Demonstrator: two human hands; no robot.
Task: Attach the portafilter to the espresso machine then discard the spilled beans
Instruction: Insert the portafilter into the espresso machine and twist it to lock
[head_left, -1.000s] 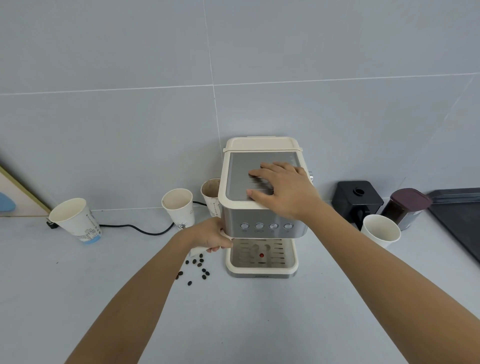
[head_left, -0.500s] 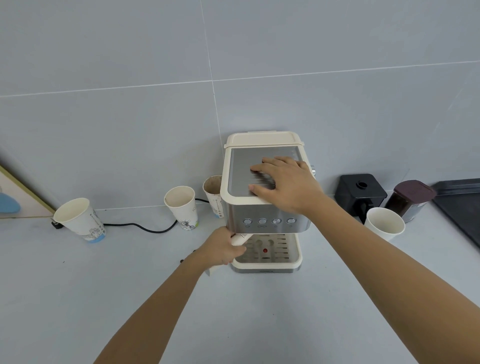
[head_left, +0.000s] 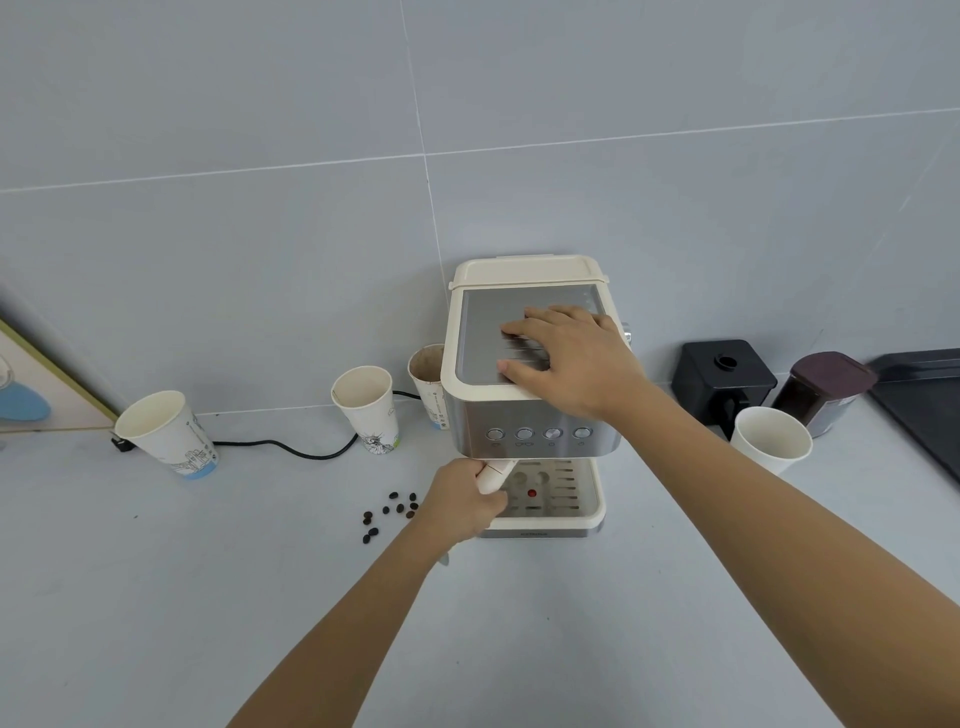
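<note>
The attaching step is in hand. The right hand (head_left: 574, 358) lies flat, fingers spread, on top of the espresso machine (head_left: 530, 395), steadying it. The left hand (head_left: 462, 501) is wrapped around the cream portafilter (head_left: 493, 475) handle, which juts from under the machine's front. Whether it is locked I cannot tell; the next move likely calls for a firm twist. The spilled beans (head_left: 389, 514) lie on the surface (head_left: 156, 597) just left of the machine.

Espresso machine (head_left: 535, 415): brushed metal front and top plate, matt cream plastic trim. Portafilter handle (head_left: 493, 475) cream plastic. Paper cups (head_left: 366, 405), printed. Counter (head_left: 156, 597) smooth matt grey. Wall tiles (head_left: 260, 260) satin.
</note>
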